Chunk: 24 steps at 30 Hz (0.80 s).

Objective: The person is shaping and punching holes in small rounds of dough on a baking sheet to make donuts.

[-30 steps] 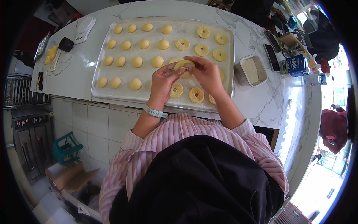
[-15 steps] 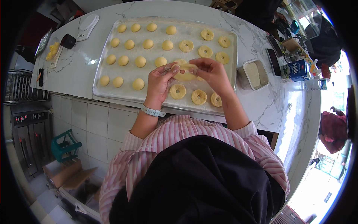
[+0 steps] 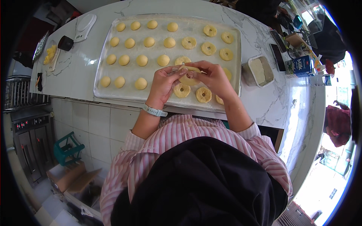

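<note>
Pale yellow dough, a ring with a hole through it [image 3: 187,80], is pinched between both my hands above the large metal tray. My left hand [image 3: 163,82] grips its left side with thumb and fingers, and my right hand [image 3: 215,80] grips the right side. The ring is tilted, its upper edge turned toward me. On the floured tray [image 3: 130,71], rows of round dough balls [image 3: 141,60] cover the left part. Flattened dough rings [image 3: 203,95] lie on the right part, some partly hidden beneath my hands.
Right of the tray stands a square metal tin [image 3: 259,71] of pale flour. Beyond it are a dark phone [image 3: 277,57] and a blue milk carton [image 3: 299,67]. A white scale [image 3: 85,27] and a black cup [image 3: 66,42] sit at the far left. A person [image 3: 252,8] is at the back.
The dough ring has tipped, and my hands have come closer together around it. My head view has shifted slightly.
</note>
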Tool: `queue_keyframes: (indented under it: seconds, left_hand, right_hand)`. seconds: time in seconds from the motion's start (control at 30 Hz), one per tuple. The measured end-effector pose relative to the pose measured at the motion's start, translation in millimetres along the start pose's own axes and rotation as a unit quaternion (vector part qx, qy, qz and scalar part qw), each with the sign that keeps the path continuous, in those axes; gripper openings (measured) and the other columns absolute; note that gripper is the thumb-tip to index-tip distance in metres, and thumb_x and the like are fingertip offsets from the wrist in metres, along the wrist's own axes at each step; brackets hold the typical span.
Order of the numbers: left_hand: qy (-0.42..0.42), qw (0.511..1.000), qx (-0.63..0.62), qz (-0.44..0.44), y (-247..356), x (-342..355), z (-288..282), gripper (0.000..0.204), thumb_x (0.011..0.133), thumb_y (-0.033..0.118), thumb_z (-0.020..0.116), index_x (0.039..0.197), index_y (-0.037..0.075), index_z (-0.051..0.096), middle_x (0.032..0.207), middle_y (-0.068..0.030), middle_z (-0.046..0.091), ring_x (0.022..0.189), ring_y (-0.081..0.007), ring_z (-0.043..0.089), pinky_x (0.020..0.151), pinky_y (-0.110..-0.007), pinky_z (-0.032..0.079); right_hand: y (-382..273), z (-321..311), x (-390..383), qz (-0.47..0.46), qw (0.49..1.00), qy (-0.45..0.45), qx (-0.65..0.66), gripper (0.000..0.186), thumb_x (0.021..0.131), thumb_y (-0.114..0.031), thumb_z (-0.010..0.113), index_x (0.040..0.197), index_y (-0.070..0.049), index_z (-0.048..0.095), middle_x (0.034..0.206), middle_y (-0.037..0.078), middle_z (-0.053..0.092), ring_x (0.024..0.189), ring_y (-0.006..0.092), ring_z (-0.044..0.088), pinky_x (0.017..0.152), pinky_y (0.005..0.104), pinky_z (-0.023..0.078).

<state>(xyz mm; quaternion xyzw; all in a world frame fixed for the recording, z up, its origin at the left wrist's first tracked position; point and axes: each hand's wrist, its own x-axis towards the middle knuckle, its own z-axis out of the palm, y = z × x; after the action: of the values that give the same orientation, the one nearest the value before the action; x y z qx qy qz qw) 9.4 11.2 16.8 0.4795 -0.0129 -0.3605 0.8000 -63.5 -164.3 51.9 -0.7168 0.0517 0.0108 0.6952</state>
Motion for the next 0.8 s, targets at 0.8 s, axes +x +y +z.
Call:
queue_keyframes:
  seconds: [0.8]
  left_hand:
    - [-0.001,1.0,0.001,-0.007,-3.1,0.6,6.7,0.025,0.085,0.008,0.071,0.105,-0.005,0.066,0.093,-0.0114,0.07,0.082,-0.0159,0.068,0.071,-0.025,0.056]
  right_hand:
    - [1.8,-8.6,-0.6,0.023,0.999,0.036,0.012,0.028,0.085,-0.008,0.068,0.11,0.002,0.067,0.089,0.005,0.068,0.083,0.0087,0.062,0.074,0.0236,0.049]
